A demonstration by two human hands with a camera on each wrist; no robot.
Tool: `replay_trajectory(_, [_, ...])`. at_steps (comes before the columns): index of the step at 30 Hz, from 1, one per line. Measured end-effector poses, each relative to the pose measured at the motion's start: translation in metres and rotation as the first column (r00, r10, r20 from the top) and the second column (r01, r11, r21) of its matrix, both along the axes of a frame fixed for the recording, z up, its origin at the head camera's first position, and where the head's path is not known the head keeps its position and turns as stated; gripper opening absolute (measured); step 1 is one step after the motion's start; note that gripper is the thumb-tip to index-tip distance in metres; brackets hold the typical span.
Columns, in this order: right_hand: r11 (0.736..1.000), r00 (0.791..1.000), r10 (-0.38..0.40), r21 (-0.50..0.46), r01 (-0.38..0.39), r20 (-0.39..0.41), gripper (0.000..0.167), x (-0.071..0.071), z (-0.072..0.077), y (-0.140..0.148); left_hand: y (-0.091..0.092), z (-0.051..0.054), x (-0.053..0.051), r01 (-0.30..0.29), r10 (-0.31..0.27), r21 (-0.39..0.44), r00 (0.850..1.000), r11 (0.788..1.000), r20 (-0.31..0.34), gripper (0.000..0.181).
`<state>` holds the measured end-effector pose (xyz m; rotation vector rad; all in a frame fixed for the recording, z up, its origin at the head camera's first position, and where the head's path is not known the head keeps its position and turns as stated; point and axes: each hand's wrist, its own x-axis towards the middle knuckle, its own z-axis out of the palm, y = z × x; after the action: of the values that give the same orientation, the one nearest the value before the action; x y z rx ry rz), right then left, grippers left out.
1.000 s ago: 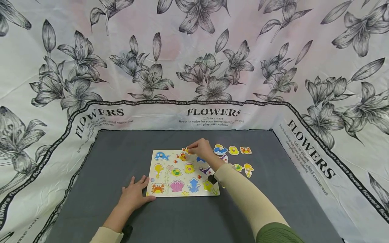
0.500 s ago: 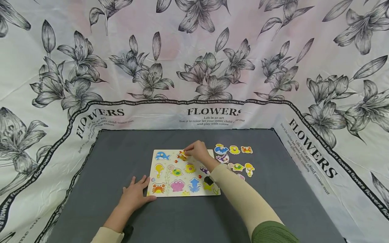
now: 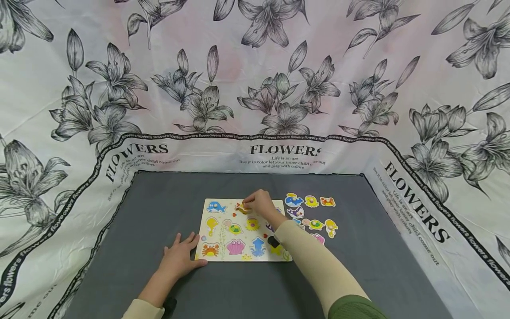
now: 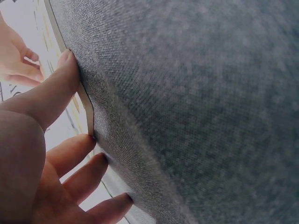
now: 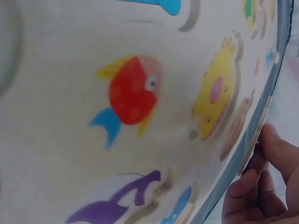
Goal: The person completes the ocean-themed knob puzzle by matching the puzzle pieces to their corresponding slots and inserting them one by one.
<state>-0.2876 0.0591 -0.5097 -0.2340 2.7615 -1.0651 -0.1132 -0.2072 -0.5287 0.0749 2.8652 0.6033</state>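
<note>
A cream puzzle board [image 3: 247,241] printed with sea animals lies on the grey cloth. At its near left corner my left hand [image 3: 177,258] has its fingers spread, thumb on the front edge and a fingertip at the side edge; in the left wrist view the thumb [image 4: 53,93] lies along that edge. Over the top middle of the board my right hand [image 3: 261,206] pinches a small orange-yellow puzzle piece [image 3: 241,208] at a fish-shaped slot. The right wrist view shows that puzzle piece [image 5: 257,135] edge-on between thumb and fingertips, its printed face hidden.
Several loose sea-animal pieces lie right of the board, among them a blue whale piece [image 3: 294,201], a crab piece [image 3: 327,202], a turtle piece [image 3: 314,224] and a seahorse piece [image 3: 331,228]. My right forearm [image 3: 314,261] crosses the board's right side. Flower-printed cloth [image 3: 279,155] stands behind.
My right hand has shifted slightly left and down, bringing the piece from the board's top edge onto the fish slot. The left hand stays at the corner; the head view has tilted slightly.
</note>
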Motion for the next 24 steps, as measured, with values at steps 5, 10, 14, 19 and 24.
replay_trajectory(5, [1.0, 1.0, 0.011, 0.018, -0.01, -0.021, 0.009, -0.001, -0.009, -0.001, 0.001, 0.001, 0.0, -0.006, 0.006, 0.005, 1.0, 1.0, 0.003, 0.095])
replay_trajectory(10, [0.999, 0.999, 0.025, 0.027, -0.024, -0.032, 0.009, -0.002, -0.016, -0.003, 0.001, -0.003, 0.001, -0.013, 0.013, -0.002, 1.0, 1.0, -0.007, 0.096])
replay_trajectory(14, [0.999, 0.999, 0.025, 0.027, -0.025, -0.023, 0.009, -0.004, -0.021, -0.002, 0.002, -0.005, 0.001, -0.011, 0.01, -0.005, 1.0, 1.0, -0.02, 0.095])
replay_trajectory(19, [0.999, 1.0, 0.024, 0.026, -0.023, -0.004, 0.009, -0.007, -0.024, -0.001, 0.002, -0.003, 0.001, -0.004, 0.004, -0.001, 1.0, 1.0, -0.026, 0.095])
replay_trajectory(24, [0.999, 0.999, 0.04, 0.014, -0.04, -0.011, 0.01, -0.005, -0.022, -0.004, 0.001, -0.002, 0.002, -0.009, 0.009, -0.005, 1.0, 1.0, -0.028, 0.095])
